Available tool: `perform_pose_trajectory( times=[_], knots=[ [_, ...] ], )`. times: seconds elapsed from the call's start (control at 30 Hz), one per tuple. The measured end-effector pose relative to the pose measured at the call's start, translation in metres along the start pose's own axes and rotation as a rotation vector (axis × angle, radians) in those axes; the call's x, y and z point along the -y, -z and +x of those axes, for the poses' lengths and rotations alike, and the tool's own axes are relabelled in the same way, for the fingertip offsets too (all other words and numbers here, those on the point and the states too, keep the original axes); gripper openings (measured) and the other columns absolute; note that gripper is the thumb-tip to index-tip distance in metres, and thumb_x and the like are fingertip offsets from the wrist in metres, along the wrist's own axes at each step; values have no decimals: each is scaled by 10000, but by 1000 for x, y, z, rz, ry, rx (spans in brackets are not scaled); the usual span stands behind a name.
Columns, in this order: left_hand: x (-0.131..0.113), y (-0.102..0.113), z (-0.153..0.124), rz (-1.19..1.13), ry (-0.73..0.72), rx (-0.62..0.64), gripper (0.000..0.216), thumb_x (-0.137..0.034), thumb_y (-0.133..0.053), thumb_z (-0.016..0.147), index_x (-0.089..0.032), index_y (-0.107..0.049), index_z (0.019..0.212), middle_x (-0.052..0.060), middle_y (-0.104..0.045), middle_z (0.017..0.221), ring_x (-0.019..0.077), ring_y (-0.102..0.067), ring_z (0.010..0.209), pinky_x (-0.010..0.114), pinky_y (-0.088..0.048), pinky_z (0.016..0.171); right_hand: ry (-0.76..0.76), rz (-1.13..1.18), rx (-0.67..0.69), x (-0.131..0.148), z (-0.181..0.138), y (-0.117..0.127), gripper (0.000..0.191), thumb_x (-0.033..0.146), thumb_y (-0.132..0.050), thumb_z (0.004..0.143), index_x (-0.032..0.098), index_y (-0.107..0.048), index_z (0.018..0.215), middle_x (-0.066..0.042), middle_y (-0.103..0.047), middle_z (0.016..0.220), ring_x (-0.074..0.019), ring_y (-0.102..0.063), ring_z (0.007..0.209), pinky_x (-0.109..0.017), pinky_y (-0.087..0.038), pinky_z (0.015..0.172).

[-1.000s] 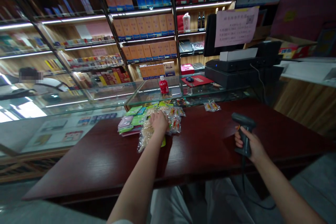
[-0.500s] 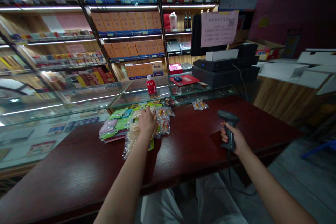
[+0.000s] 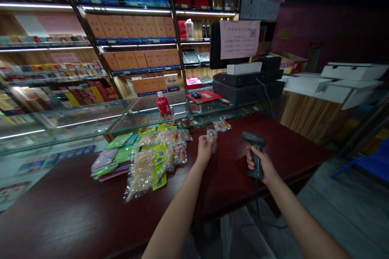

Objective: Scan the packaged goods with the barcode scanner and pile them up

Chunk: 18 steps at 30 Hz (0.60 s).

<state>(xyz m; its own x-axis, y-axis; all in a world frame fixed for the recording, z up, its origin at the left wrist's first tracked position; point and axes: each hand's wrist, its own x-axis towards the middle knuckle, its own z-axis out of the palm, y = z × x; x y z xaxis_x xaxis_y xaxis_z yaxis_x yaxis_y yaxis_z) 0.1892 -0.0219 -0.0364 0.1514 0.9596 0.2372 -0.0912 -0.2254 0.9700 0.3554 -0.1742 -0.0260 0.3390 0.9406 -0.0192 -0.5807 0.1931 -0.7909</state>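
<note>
My left hand (image 3: pixel 205 149) is closed on a small clear snack packet (image 3: pixel 212 139), just above the dark red table. In my right hand (image 3: pixel 261 163) is a dark barcode scanner (image 3: pixel 254 139), gripped by its handle, its cable hanging below. Left of my left hand lie several clear snack packets (image 3: pixel 178 151) with red and yellow printing. Beside them rest clear bags of pale food (image 3: pixel 142 166) and a pile of green and pink packets (image 3: pixel 112 158). Two more small packets (image 3: pixel 222 125) lie farther back, near the glass counter.
A red bottle (image 3: pixel 163 104) stands on the glass counter (image 3: pixel 136 109). Behind the table are a monitor (image 3: pixel 215 46) with a paper sheet, a black cash register base (image 3: pixel 246 89), and shelves of orange boxes (image 3: pixel 130 28). White boxes (image 3: pixel 310 83) sit at right; a blue chair (image 3: pixel 370 166) stands lower right.
My left hand has moved right from the pile and now holds a small packet. My right hand still grips the scanner. The camera view has shifted right.
</note>
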Motion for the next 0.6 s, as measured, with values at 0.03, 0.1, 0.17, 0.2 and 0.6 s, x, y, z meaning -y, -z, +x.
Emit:
perform_pose_trajectory(
  times=[0.03, 0.1, 0.17, 0.2, 0.6],
  knots=[
    [3, -4, -1, -58, 18, 17, 384, -440, -695, 712, -190, -464, 889, -14, -585, 746, 91, -541, 604, 201, -414, 562, 6, -1, -1, 0, -1, -1, 335, 406, -780, 705, 195, -585, 877, 64, -542, 534, -64, -415, 382, -156, -321, 345],
    [6, -8, -1, -136, 18, 57, 432, -450, -736, 657, -195, -450, 858, -21, -581, 751, 85, -543, 596, 185, -403, 537, 12, -1, 1, 0, -2, -2, 338, 409, -776, 710, 196, -583, 887, 64, -542, 536, -63, -417, 384, -155, -326, 345],
    [4, -7, -2, -188, 12, 94, 458, -436, -763, 618, -200, -433, 830, -25, -582, 761, 82, -550, 593, 180, -406, 526, 7, -1, 13, 2, -3, -3, 338, 409, -772, 717, 198, -577, 895, 66, -540, 538, -61, -418, 384, -153, -329, 344],
    [3, -5, -2, -212, 16, 107, 466, -427, -769, 606, -202, -423, 822, -25, -585, 768, 80, -551, 584, 181, -410, 524, 1, -8, 20, 3, -5, -5, 341, 410, -772, 716, 199, -573, 897, 67, -540, 538, -60, -420, 383, -153, -332, 343],
    [7, 0, -1, -314, 21, 152, 471, -262, -753, 595, -215, -460, 961, -16, -595, 865, 105, -595, 680, 218, -487, 613, -112, -375, 81, 3, -34, -63, 510, 488, -756, 684, 209, -518, 1038, 92, -554, 499, -77, -450, 297, -151, -315, 279]
  ],
)
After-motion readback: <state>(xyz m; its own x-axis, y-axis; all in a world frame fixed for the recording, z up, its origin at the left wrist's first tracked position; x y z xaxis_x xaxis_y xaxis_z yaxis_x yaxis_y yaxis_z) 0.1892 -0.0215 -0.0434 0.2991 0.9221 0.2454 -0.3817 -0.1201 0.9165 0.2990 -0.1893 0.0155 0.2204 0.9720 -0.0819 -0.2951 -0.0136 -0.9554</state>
